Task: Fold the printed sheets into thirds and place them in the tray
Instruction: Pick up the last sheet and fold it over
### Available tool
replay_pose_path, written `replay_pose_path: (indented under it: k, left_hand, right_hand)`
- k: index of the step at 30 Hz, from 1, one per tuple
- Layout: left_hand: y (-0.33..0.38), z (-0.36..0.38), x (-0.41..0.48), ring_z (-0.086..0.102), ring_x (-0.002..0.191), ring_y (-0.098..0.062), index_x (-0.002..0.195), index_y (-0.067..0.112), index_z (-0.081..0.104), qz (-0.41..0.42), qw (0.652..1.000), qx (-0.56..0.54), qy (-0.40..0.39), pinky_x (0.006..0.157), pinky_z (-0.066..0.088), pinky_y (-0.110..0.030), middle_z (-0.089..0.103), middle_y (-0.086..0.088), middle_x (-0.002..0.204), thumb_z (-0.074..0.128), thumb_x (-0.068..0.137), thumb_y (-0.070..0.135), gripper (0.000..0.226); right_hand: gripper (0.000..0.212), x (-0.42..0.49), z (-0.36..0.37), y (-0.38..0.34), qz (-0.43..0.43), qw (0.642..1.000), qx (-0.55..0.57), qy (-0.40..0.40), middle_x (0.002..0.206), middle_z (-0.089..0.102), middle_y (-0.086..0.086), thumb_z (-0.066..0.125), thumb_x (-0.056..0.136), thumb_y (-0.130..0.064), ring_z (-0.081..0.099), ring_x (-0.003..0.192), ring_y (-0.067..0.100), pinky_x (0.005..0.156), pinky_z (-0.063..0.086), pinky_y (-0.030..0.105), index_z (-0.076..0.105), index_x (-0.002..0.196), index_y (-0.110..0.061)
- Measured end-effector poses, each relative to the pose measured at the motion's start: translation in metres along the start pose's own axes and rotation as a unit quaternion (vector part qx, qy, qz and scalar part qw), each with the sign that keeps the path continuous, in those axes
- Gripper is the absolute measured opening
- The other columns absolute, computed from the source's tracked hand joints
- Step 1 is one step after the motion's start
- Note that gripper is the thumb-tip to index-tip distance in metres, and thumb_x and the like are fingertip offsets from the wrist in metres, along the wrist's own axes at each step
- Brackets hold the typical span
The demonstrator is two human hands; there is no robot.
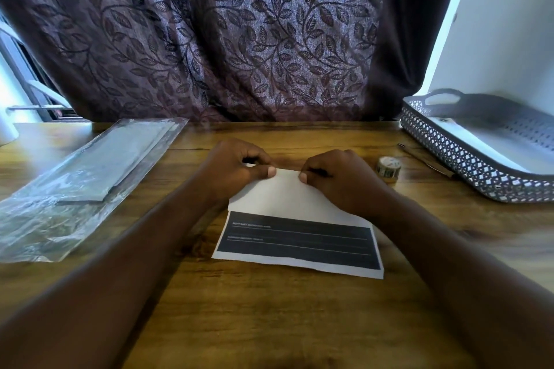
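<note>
L hand (230,171) & R hand (344,181) pinch far fold edge of printed sheet (287,193); tray (455,163) well right of fingers; print unreadable.

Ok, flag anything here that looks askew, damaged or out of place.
Nothing is spilled or torn. The printed sheet lies slightly askew, its near edge slanting down to the right. The plastic sleeve at the left is crumpled at its near end.
</note>
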State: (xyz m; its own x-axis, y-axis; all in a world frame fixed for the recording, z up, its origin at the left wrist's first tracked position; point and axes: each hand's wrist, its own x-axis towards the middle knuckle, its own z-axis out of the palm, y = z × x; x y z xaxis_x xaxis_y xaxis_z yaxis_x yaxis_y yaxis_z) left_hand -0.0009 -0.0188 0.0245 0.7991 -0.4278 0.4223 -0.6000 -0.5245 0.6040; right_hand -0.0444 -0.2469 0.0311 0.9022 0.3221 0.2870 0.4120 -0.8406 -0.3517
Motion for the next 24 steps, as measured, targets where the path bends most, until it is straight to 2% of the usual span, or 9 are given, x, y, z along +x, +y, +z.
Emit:
replay_pose_path:
  k: [4,8,11,13,16,18,20,24]
  left_hand:
    - [-0.009,-0.013,0.0,0.07,0.08,0.0,0.086,0.017,0.078,-0.025,0.999,-0.015,0.02,0.079,0.052,-0.013,0.075,0.011,0.086,0.079,0.081,0.009,0.009]
    - [-0.019,-0.02,0.0,0.069,0.077,0.002,0.085,0.018,0.077,-0.04,0.999,-0.023,0.022,0.074,0.052,-0.011,0.074,0.011,0.084,0.079,0.081,0.007,0.012]
    - [-0.024,-0.021,0.0,0.069,0.076,0.002,0.084,0.021,0.076,-0.049,0.999,-0.009,0.014,0.073,0.052,-0.01,0.074,0.011,0.084,0.079,0.082,0.009,0.013]
    - [-0.026,-0.022,-0.001,0.068,0.077,0.001,0.086,0.02,0.077,-0.061,0.998,-0.009,0.02,0.074,0.053,-0.012,0.074,0.011,0.085,0.078,0.083,0.009,0.012]
    - [-0.028,-0.02,-0.001,0.068,0.079,-0.002,0.089,0.023,0.078,-0.073,0.996,0.037,0.022,0.081,0.055,-0.028,0.073,0.014,0.086,0.078,0.085,0.017,0.007]
    - [-0.022,-0.017,-0.002,0.064,0.082,0.001,0.095,0.03,0.078,-0.075,0.989,0.129,0.02,0.082,0.051,-0.028,0.071,0.02,0.09,0.075,0.087,0.027,0.009]
    - [-0.01,-0.008,-0.002,0.061,0.088,0.001,0.107,0.031,0.076,-0.049,0.986,0.16,0.018,0.082,0.046,-0.026,0.07,0.019,0.099,0.07,0.091,0.028,0.017]
    - [0.016,0.016,-0.002,0.064,0.095,-0.006,0.117,0.027,0.072,0.037,0.991,0.127,-0.004,0.083,0.052,-0.031,0.073,0.011,0.109,0.063,0.097,0.034,0.024]
  right_hand:
    - [0.02,-0.004,-0.01,0.02,0.033,0.999,0.027,0.005,0.089,0.072,0.0,0.06,0.099,-0.026,0.064,0.082,0.015,0.072,0.052,0.031,0.076,0.094,-0.016]
    - [0.015,-0.006,-0.015,0.035,0.063,0.996,0.07,0.012,0.08,0.07,-0.01,0.064,0.097,-0.022,0.063,0.072,0.004,0.059,0.041,0.017,0.076,0.09,-0.017]
    - [0.017,-0.006,-0.013,0.04,0.086,0.988,0.132,0.001,0.08,0.073,-0.007,0.061,0.099,-0.018,0.066,0.066,0.003,0.061,0.046,0.019,0.076,0.091,-0.015]
    - [0.019,-0.006,-0.013,0.041,0.086,0.979,0.184,-0.006,0.087,0.075,-0.003,0.057,0.101,-0.012,0.069,0.072,0.006,0.064,0.049,0.021,0.076,0.099,-0.012]
    - [0.018,-0.006,-0.01,0.04,0.087,0.977,0.195,0.009,0.093,0.074,-0.004,0.057,0.101,-0.012,0.068,0.081,0.007,0.065,0.047,0.019,0.074,0.106,-0.015]
    - [0.012,-0.006,-0.006,0.036,0.088,0.978,0.184,0.04,0.089,0.073,-0.006,0.061,0.098,-0.015,0.067,0.078,0.008,0.064,0.048,0.024,0.071,0.102,-0.021]
    - [0.007,-0.007,-0.002,0.028,0.078,0.98,0.168,0.069,0.087,0.073,-0.008,0.065,0.096,-0.019,0.067,0.079,0.007,0.065,0.052,0.027,0.068,0.098,-0.024]
    - [0.008,-0.007,0.008,0.005,0.017,0.987,0.11,0.117,0.088,0.063,-0.02,0.066,0.094,-0.021,0.06,0.083,-0.006,0.066,0.048,0.011,0.064,0.096,-0.028]
